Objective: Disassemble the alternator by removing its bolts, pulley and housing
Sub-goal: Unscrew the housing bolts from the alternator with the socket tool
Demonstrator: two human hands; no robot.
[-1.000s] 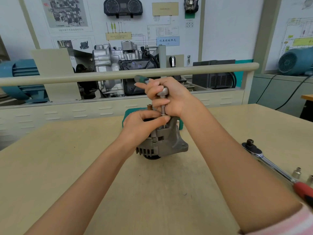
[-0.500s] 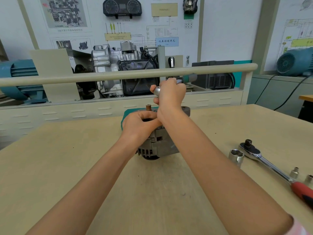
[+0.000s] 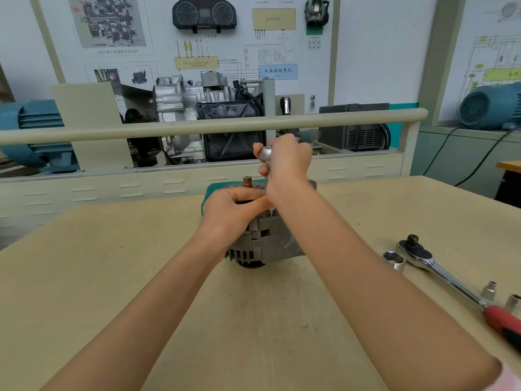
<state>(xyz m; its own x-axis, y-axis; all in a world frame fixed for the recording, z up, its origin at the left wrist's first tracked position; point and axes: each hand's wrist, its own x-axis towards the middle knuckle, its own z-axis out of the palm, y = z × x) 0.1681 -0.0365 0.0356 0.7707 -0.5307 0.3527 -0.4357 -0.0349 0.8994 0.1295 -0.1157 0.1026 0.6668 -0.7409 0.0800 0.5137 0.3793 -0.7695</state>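
Note:
The grey alternator point(image 3: 265, 244) stands on the wooden table point(image 3: 112, 277) at the centre, its copper terminal stud point(image 3: 247, 181) sticking up at the back. My left hand point(image 3: 231, 211) grips the top of the alternator with curled fingers. Above it, my right hand point(image 3: 284, 159) holds a small ratchet driver point(image 3: 265, 153); its silver head shows at my fingers and its green handle is blurred behind the hand. The driver's shaft points down toward the alternator's top, and its tip is hidden by my wrist.
A teal case point(image 3: 207, 193) lies behind the alternator. To the right lie a large ratchet wrench with a red handle point(image 3: 451, 280), a big socket point(image 3: 394, 260) and two small sockets point(image 3: 489, 290). A rail point(image 3: 197, 127) and an engine display stand behind the table.
My right hand swung the driver's handle from the left round to the right, turning it on top of the alternator. A big socket came into view at the right. My left hand stayed put.

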